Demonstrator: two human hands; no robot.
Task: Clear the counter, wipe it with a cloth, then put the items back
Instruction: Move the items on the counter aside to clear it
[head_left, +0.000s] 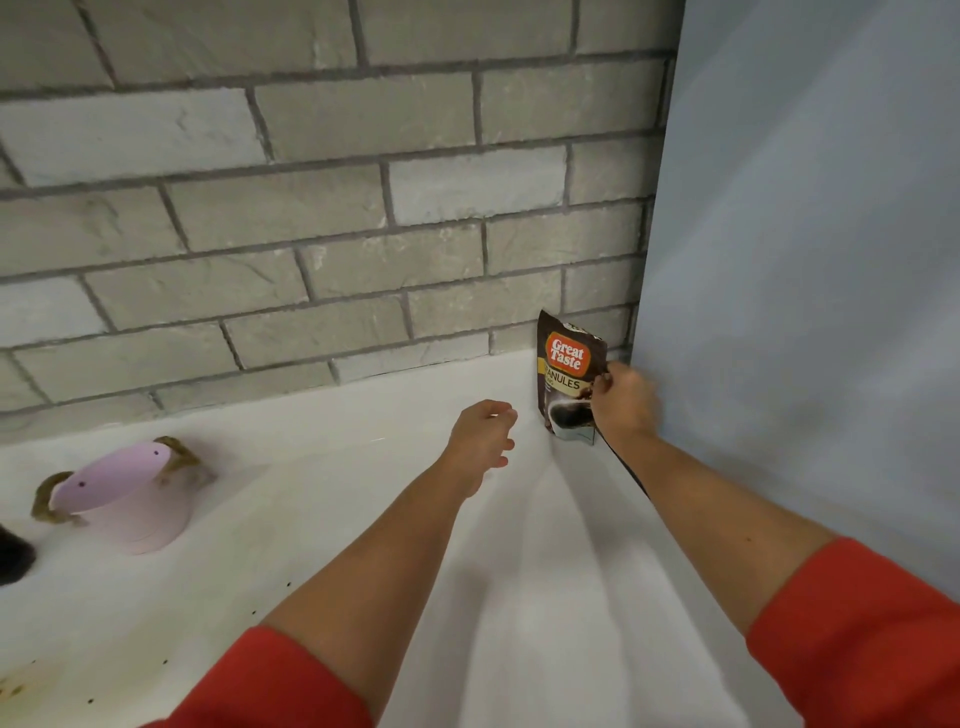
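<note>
Nearest us, brown stains (15, 686) mark the white counter (519, 597), well left of the coffee pouch (569, 379). Farther in, a pink pot (130, 504) with brown handles sits left of the pouch. Our left hand (480, 444) hovers just left of it, fingers relaxed, holding nothing. Our right hand (623, 405) pinches its right edge. The pouch, dark brown with an orange "Great Taste" label, is upright in the corner where brick wall (311, 208) meets grey-blue panel (805, 260).

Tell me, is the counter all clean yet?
Not yet; nothing looks finished. The right hand pinches the Great Taste coffee pouch in the corner, and the left hand hovers open. The pink pot sits on the counter, and brown stains mark its front left, so wiping looks undone.
</note>
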